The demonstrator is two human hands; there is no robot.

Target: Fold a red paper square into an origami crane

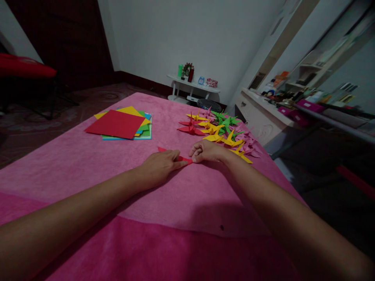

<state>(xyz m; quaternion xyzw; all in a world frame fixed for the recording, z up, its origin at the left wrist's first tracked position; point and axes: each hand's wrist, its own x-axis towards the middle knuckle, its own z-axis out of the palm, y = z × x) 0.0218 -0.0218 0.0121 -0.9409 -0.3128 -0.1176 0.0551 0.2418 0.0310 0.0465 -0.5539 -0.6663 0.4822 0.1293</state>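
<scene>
Here, a narrow folded piece of red paper (pixel 185 159) lies low over the pink cloth (pixel 175 199), between the two hands, its left corner showing beyond the left knuckles. The left hand (pixel 161 166) lies across it palm down, fingers close together and pointing right; whether they grip the paper or only press on it, I cannot tell. The right hand (pixel 204 151) is curled, its thumb at the paper's right tip; whether thumb and finger close on that tip, I cannot tell.

Just beyond the right hand sit folded paper cranes in groups: red cranes (pixel 191 128), yellow cranes (pixel 211 128), green cranes (pixel 226 123) and pink cranes (pixel 249 143). Well apart, to the left, is a loose stack of coloured sheets, a red sheet (pixel 115 124) uppermost, with yellow, green and blue edges sticking out beneath.

Past the cloth's far edge, a low white table (pixel 175 79) stands by the wall, bearing a green cup (pixel 180 70) and a blue clock (pixel 201 80). A cluttered dresser (pixel 259 113) stands at right.
</scene>
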